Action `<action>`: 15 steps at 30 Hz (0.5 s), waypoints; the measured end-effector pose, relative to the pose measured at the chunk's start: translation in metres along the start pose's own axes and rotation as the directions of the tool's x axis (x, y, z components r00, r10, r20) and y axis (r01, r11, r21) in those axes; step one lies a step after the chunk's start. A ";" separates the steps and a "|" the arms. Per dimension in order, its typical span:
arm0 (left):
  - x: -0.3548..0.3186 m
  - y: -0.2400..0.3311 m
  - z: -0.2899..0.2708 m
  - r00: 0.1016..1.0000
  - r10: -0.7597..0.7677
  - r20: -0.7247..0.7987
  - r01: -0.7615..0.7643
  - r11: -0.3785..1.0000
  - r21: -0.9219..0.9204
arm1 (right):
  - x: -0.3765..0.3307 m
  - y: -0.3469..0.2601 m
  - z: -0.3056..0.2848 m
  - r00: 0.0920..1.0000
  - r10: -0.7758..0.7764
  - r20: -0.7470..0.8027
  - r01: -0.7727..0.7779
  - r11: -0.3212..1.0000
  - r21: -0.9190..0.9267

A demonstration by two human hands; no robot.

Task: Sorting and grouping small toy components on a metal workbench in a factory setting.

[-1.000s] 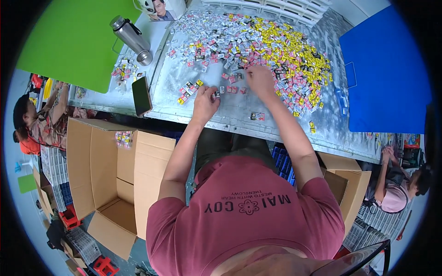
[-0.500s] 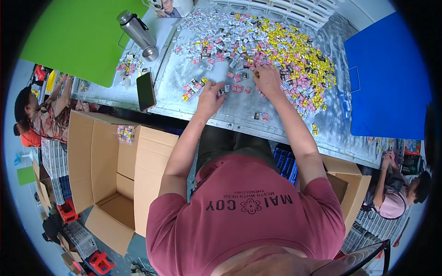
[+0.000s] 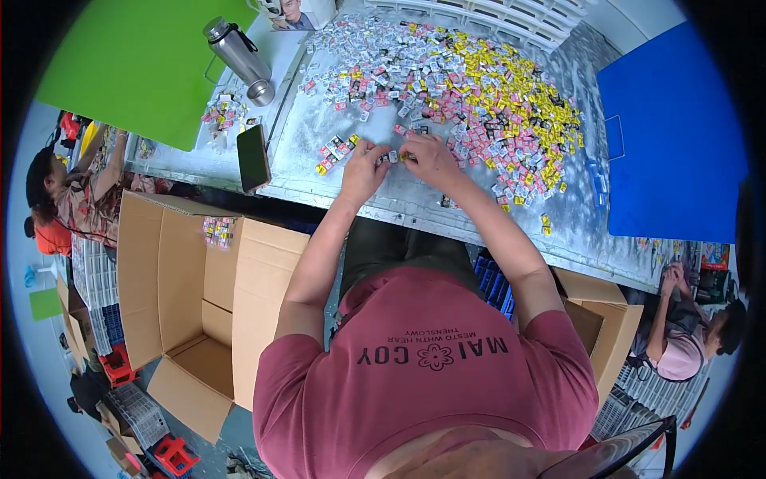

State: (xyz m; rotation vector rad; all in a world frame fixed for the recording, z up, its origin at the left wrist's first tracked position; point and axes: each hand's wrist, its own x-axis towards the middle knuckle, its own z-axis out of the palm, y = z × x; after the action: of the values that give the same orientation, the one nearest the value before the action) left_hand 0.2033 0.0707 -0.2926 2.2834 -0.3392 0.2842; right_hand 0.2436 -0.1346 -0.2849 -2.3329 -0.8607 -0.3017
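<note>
Spreading across the upper middle of the frame is a heap of small packets, flat little squares in pink, yellow, white and black with a glossy wrap; yellow ones crowd the upper right of the heap, pink and white the left. They lie on a pale grey table with a mottled, slightly shiny top. A flat green board fills the upper left and a flat blue board the right edge, both plain and matte. A brushed steel flask with a dark cap lies tilted beside the green board, and a dark phone rests near the table's lower left edge. A small cluster of packets sits apart from the heap, just left of the hands.

At the centre of the frame, the left hand and right hand meet over the table's near edge, fingers curled in narrowly around a short row of packets pinched between them; how many each hand holds is too small to tell.

Below left stands an open cardboard box, brown and corrugated, with a few more coloured packets lying on one flap. A second brown box shows at lower right. Other people sit at the far left and the lower right edges.
</note>
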 end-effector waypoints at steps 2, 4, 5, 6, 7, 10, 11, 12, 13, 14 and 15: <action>0.003 0.005 -0.001 0.997 -0.062 0.042 0.062 0.998 0.006 | -0.003 0.001 -0.002 0.999 -0.028 -0.016 0.028 1.000 -0.007; 0.004 0.005 0.000 0.998 -0.040 0.042 0.039 0.999 0.012 | -0.004 -0.001 -0.004 0.998 -0.058 -0.032 0.058 0.998 -0.015; 0.004 0.006 0.001 0.999 -0.023 0.038 0.022 0.999 0.024 | -0.005 -0.003 -0.005 0.997 -0.068 -0.035 0.067 0.997 -0.024; 0.004 0.006 0.002 0.999 -0.019 0.039 0.019 1.000 0.020 | -0.004 -0.003 -0.007 0.996 -0.078 -0.037 0.076 0.997 -0.032; 0.004 0.007 0.003 0.998 -0.031 0.049 0.031 0.999 0.007 | -0.003 -0.003 -0.012 0.996 -0.077 -0.038 0.075 0.997 -0.035; 0.006 0.007 0.000 0.996 -0.052 0.077 0.055 0.998 -0.033 | 0.003 0.013 -0.037 0.992 0.097 -0.076 -0.100 0.994 -0.039; 0.004 0.007 -0.001 0.994 -0.060 0.096 0.066 0.996 -0.059 | 0.007 0.028 -0.047 0.979 0.164 -0.123 -0.173 0.982 -0.071; 0.005 0.009 -0.002 0.993 -0.059 0.099 0.065 0.996 -0.060 | 0.011 0.042 -0.058 0.964 0.196 -0.180 -0.219 0.969 -0.114; 0.006 0.012 -0.004 0.991 -0.073 0.114 0.081 0.994 -0.068 | 0.015 0.058 -0.068 0.946 0.223 -0.237 -0.263 0.952 -0.154; 0.006 0.014 -0.005 0.988 -0.086 0.128 0.096 0.993 -0.076 | 0.018 0.075 -0.075 0.945 0.223 -0.238 -0.264 0.952 -0.155; 0.007 0.015 -0.005 0.988 -0.085 0.128 0.095 0.993 -0.076 | 0.019 0.093 -0.079 0.945 0.192 -0.264 -0.261 0.930 -0.258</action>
State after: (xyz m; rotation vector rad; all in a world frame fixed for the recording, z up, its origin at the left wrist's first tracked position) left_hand 0.2047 0.0637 -0.2771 2.2337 -0.3048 0.0808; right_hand 0.3191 -0.2295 -0.2605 -2.5691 -0.4463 -0.6262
